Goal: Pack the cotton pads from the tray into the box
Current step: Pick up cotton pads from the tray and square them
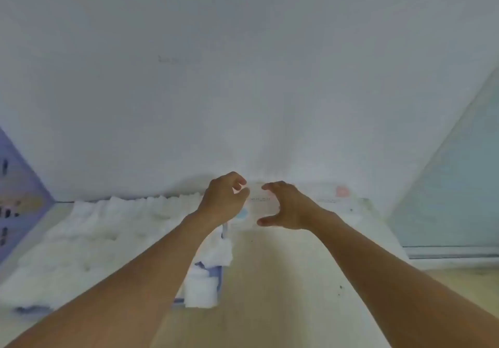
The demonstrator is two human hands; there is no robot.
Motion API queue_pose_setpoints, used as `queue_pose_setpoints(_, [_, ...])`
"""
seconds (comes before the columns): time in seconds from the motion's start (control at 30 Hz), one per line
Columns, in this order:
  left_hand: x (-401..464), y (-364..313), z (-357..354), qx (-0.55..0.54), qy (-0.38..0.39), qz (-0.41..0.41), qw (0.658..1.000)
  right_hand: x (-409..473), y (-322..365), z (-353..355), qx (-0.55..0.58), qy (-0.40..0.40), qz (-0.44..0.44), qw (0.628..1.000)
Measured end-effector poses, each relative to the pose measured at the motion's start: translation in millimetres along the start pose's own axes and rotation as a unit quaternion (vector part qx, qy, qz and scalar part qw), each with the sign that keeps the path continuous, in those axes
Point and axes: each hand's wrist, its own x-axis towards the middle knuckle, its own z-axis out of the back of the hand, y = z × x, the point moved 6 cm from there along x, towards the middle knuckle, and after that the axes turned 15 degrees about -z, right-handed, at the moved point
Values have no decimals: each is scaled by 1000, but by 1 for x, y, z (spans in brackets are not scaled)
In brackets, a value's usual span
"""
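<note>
Risk: both grips empty, fingers curled apart, left hand (225, 199) and right hand (283, 207) over the box (310, 199); at 9 o'clock, heaped cotton pads (108, 229) may spill off the tray (218, 277) onto the tabletop (270, 280).

Fluffy cotton pads (108, 229), matt wooden table (270, 280)

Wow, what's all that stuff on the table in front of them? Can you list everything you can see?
cotton pads: a large heap, too many to count, white, filling the tray on the left
tray: one, pale blue, left half of the table, only its edge showing
box: one, white with a red mark and a blue one, at the far edge by the wall, blurred
table: one, light wood
wall: plain white, behind
basket: one, lilac, far left
left hand: fingers curled, holding nothing visible, above the box's left end
right hand: fingers spread, over the box
</note>
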Motion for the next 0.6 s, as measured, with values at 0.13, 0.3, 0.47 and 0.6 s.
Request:
queue_pose_setpoints(0.13, [-14,34,-7,35,-17,-90,995,25,13,-42,-117,-68,34,990])
queue_pose_setpoints(0.3, [-48,37,-8,72,37,-177,981,0,9,-51,-129,-146,2,981])
queue_pose_setpoints(0.47, [-129,29,0,93,57,-240,965,-65,4,-62,-109,-139,-52,983])
queue_pose_setpoints(0.6, [-173,27,-4,189,107,-247,944,-105,-6,-70,-105,-136,-76,982])
